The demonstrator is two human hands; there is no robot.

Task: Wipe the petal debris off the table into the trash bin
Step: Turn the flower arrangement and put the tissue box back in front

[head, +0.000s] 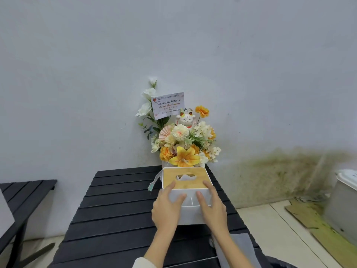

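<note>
Head cam is looking down at a black slatted table (119, 202). Left hand (167, 207) is lying on the near left side of a white tissue box (186, 190) with a wooden lid, fingers straight and relaxed; right hand (211, 206) is doing the same on the right. Flower arrangement (185, 144) is sitting just beyond, against the wall. Grey cloth (239, 248) is lying near right. Can't make out any petal debris, and a white bin (345, 202) is standing far right on the floor.

Black slatted table (119, 206), white tissue box (190, 211) with tan wooden lid (185, 183)
</note>
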